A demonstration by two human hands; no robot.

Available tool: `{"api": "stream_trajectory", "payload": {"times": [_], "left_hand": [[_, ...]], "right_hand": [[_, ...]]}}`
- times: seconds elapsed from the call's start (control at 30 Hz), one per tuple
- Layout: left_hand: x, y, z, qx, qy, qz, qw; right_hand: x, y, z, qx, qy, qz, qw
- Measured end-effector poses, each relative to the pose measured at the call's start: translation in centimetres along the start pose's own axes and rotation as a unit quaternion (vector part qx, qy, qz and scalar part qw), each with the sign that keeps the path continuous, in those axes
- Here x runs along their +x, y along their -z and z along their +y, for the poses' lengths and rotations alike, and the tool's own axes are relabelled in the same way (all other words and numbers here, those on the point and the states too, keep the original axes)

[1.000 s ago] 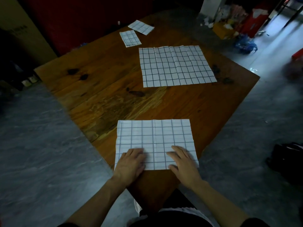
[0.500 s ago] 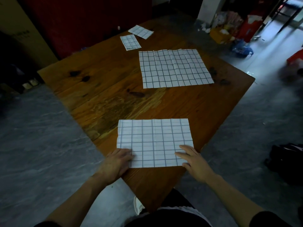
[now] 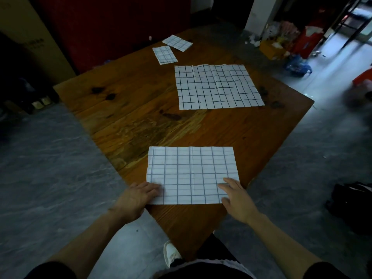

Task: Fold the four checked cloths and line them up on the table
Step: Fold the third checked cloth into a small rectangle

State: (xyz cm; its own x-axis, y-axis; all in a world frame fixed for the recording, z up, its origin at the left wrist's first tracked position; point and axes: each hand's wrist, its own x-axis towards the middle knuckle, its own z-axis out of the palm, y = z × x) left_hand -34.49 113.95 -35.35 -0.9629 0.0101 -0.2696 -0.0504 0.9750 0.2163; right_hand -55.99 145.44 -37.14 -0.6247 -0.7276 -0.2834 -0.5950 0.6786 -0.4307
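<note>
1. Wooden table (image 3: 141, 121) was found carrying four checked cloths.
2. Half-folded cloth (image 3: 191, 174) was noted at the near corner.
3. Left hand (image 3: 134, 200) and right hand (image 3: 237, 198) were seen pressed flat on its near corners, fingers relaxed.

White cloths (image 3: 192, 174) checked with dark grid lines lie on a reddish-brown wooden table (image 3: 141, 121).

Half-folded checked cloth (image 3: 192, 175): white with a dark grid, flat, its near corners under the fingertips (image 3: 156, 187). Open checked cloth (image 3: 218, 86) lies spread well beyond them. Two small folded cloths (image 3: 164, 55) (image 3: 177, 42) lie farthest off, side by side.
</note>
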Motion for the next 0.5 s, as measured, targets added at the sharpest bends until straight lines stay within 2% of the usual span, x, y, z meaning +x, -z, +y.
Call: {"api": "stream_trajectory", "payload": {"times": [0.3, 0.5], "left_hand": [[-0.8, -0.1, -0.3, 0.039, -0.05, 0.033, 0.997], [-1.2, 0.2, -0.4, 0.007, -0.036, 0.021, 0.999]], "right_hand": [[0.3, 0.4, -1.0, -0.028, -0.014, -0.017, 0.999], [0.1, 0.6, -2.2, -0.075, -0.038, 0.012, 0.996]]}}
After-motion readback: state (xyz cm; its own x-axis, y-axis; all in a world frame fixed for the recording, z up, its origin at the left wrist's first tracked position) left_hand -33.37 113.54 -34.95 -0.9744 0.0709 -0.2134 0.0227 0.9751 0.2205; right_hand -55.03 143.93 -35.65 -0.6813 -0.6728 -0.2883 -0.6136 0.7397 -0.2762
